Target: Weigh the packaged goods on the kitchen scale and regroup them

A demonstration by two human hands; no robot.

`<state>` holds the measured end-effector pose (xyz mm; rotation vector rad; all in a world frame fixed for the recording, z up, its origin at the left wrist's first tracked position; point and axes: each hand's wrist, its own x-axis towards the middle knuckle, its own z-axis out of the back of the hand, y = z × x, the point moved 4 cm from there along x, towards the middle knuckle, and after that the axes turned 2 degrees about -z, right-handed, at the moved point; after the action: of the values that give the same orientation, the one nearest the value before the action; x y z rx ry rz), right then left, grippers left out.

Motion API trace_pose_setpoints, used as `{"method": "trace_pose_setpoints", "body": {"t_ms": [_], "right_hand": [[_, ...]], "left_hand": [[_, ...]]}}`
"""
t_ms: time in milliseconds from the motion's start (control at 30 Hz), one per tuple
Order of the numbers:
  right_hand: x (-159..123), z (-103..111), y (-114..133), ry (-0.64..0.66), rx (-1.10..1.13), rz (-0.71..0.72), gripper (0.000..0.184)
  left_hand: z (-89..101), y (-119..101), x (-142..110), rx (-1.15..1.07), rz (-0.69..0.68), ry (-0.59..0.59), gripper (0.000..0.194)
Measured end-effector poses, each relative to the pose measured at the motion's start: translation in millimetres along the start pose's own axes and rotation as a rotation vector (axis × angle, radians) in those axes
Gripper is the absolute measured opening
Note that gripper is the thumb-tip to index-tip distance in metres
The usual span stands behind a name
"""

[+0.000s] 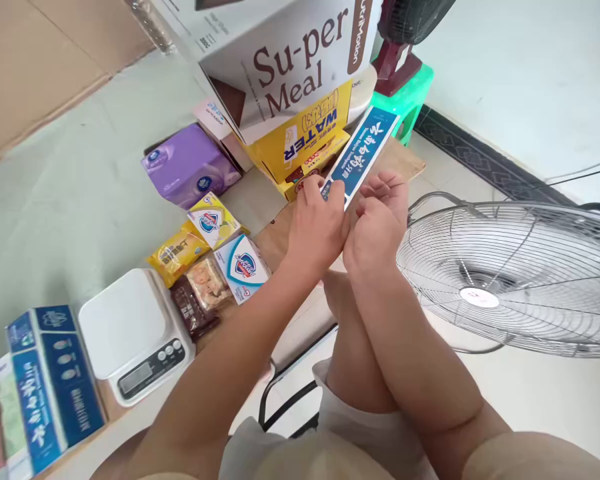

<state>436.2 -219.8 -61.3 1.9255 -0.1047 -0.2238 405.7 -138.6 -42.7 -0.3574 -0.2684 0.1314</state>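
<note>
A long blue and white toothpaste box (363, 157) with Chinese lettering slants up and away in front of me. My left hand (317, 223) grips its near end, thumb and fingers across the lower edge. Just right of the box, my right hand (377, 223) is raised with loosely curled fingers slightly apart and nothing visible in them. The two wrists almost touch. Behind the toothpaste box are a yellow carton (307, 137) marked WATER and a large white "Su-per Meal" box (290, 63) above it.
On the left lie a purple tissue pack (193, 167), two soap boxes (243, 268), a yellow snack packet (177, 253), a brown packet (193, 307), a white kitchen scale (125, 323) and a blue carton (55, 387). A large wire-caged fan (510, 280) stands close on the right.
</note>
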Motion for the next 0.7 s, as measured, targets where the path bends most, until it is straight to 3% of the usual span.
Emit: {"method": "trace_pose_setpoints", "body": {"t_ms": [167,267,367,467,533,600,700], "right_hand": [[-19,7,2,0.047,0.016,0.045,0.034],[-27,11,18,-0.008,0.027,0.226,0.031],[-37,15,47,-0.127,0.103,0.497,0.028],[-64,4,70,-0.119,0.092,0.729,0.02],[-95,-8,73,-0.011,0.03,0.824,0.019],[-132,-21,68,0.178,-0.019,0.822,0.023],[-193,-43,49,0.698,-0.138,0.721,0.034]], "left_hand": [[6.0,6,-2,-0.237,-0.047,0.065,0.059],[25.2,1,-15,-0.314,-0.154,0.033,0.062],[62.4,-5,-55,-0.335,-0.274,-0.099,0.06],[106.2,0,-123,-0.293,-0.239,-0.238,0.05],[132.6,9,-179,-0.253,-0.17,-0.348,0.05],[153.8,19,-233,-0.194,-0.093,-0.486,0.056],[173.6,43,-291,-0.04,0.122,-0.673,0.069]]}}
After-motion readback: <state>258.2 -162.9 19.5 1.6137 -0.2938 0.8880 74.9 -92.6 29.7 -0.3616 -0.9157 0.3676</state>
